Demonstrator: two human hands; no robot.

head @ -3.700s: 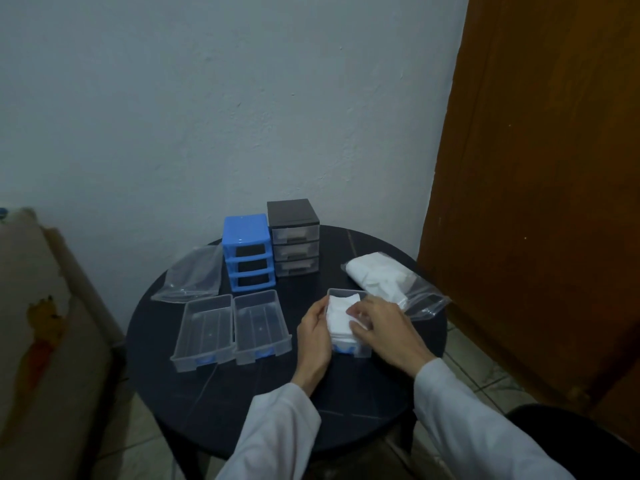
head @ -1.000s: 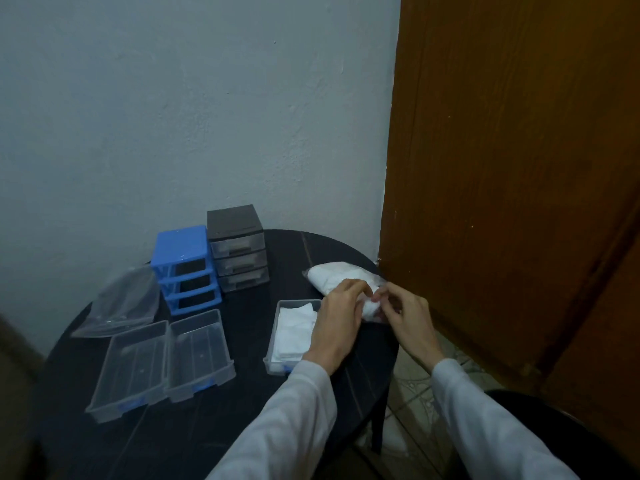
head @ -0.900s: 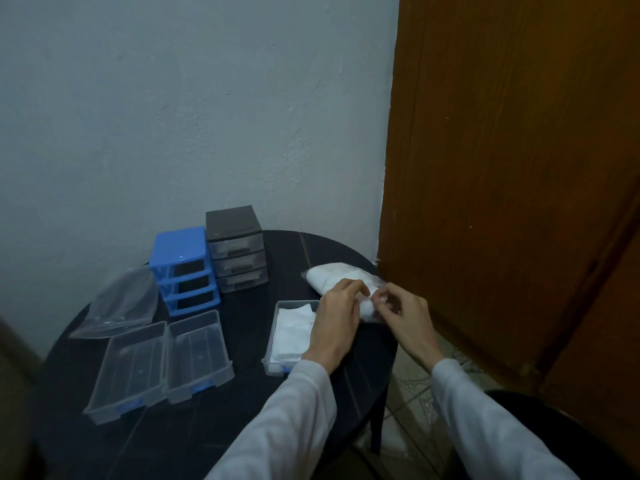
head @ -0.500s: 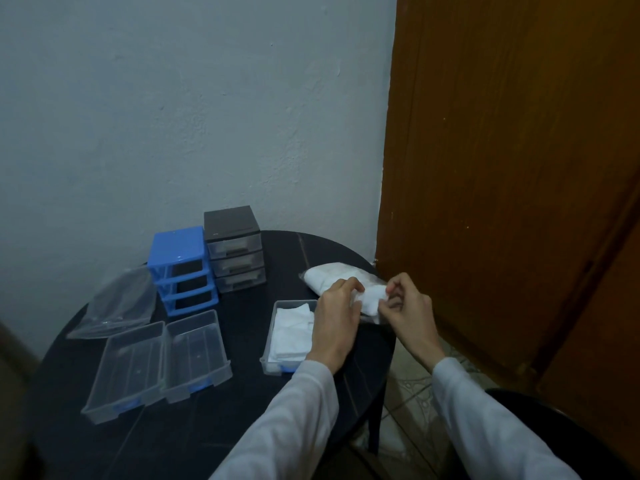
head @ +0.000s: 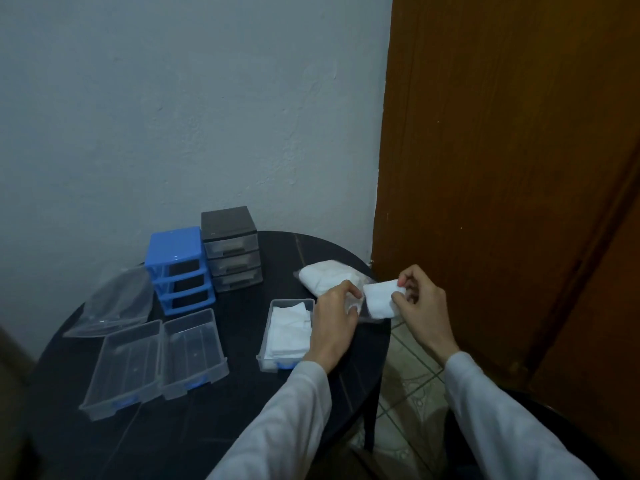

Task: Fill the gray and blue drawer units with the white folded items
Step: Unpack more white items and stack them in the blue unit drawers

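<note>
A blue drawer unit (head: 177, 268) with its three slots empty stands at the back of the round table, touching the gray drawer unit (head: 231, 249), whose drawers are in. A clear drawer (head: 269, 332) in front of me holds a stack of white folded items (head: 289, 332). My right hand (head: 420, 308) pinches one white folded item (head: 380, 300) just outside the mouth of the clear plastic bag (head: 327, 277) full of white items. My left hand (head: 334, 322) grips the bag's open end.
Two empty clear drawers (head: 124, 368) (head: 195, 351) lie side by side at the left front of the black table (head: 207, 427). An empty plastic bag (head: 116, 303) lies behind them. A brown wooden door (head: 502, 168) rises on the right, tiled floor below it.
My right hand has drawn a white folded item out of the bag, toward the right. My left hand stays on the bag's mouth. Before that both hands were at the filled drawer.
</note>
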